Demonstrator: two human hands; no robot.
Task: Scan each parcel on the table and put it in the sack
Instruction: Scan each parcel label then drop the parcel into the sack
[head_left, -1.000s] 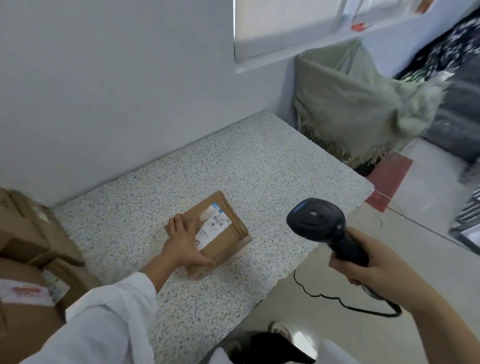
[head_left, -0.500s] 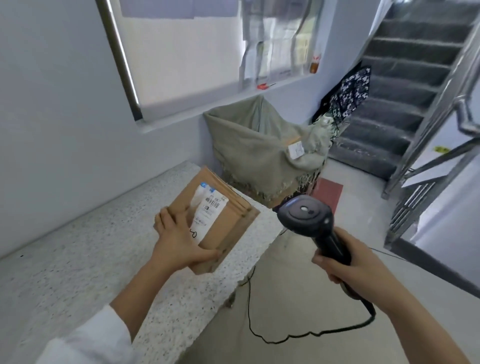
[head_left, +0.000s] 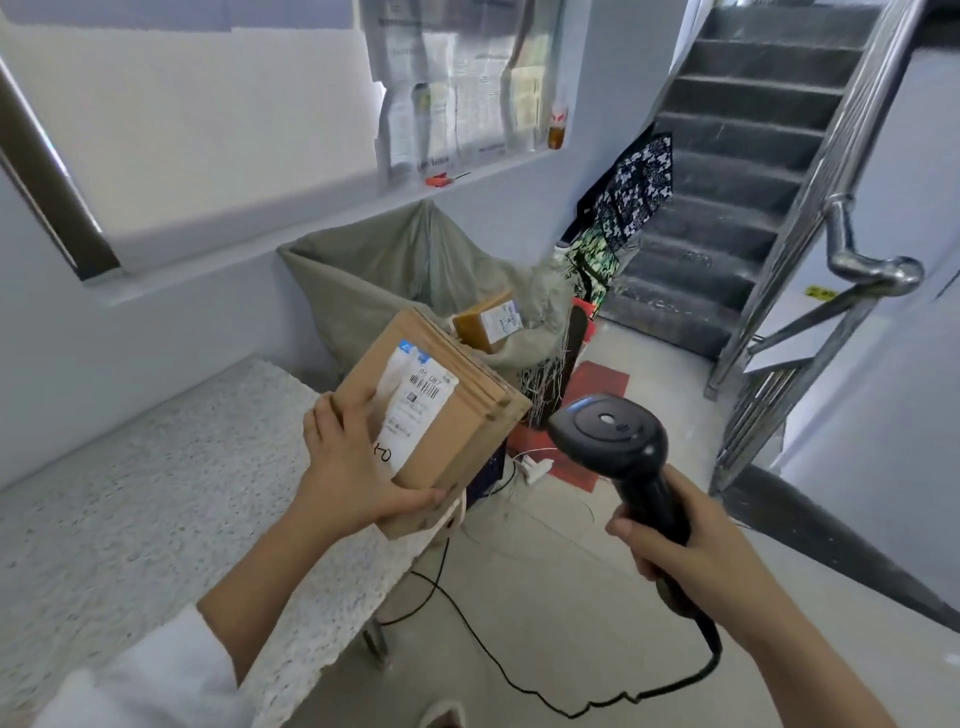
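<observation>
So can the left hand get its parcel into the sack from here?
Probably yes: the left hand holds the parcel off the table, and the sack gapes open just beyond, nothing between.

The left hand (head_left: 347, 475) covers the near corner of the parcel (head_left: 434, 415); its label print (head_left: 415, 402) is too small to read. The sack (head_left: 415, 275) hides most of a second box (head_left: 488, 322).

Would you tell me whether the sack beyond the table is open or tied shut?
Open: the sack gapes at the top, and a parcel shows inside its mouth.
</observation>
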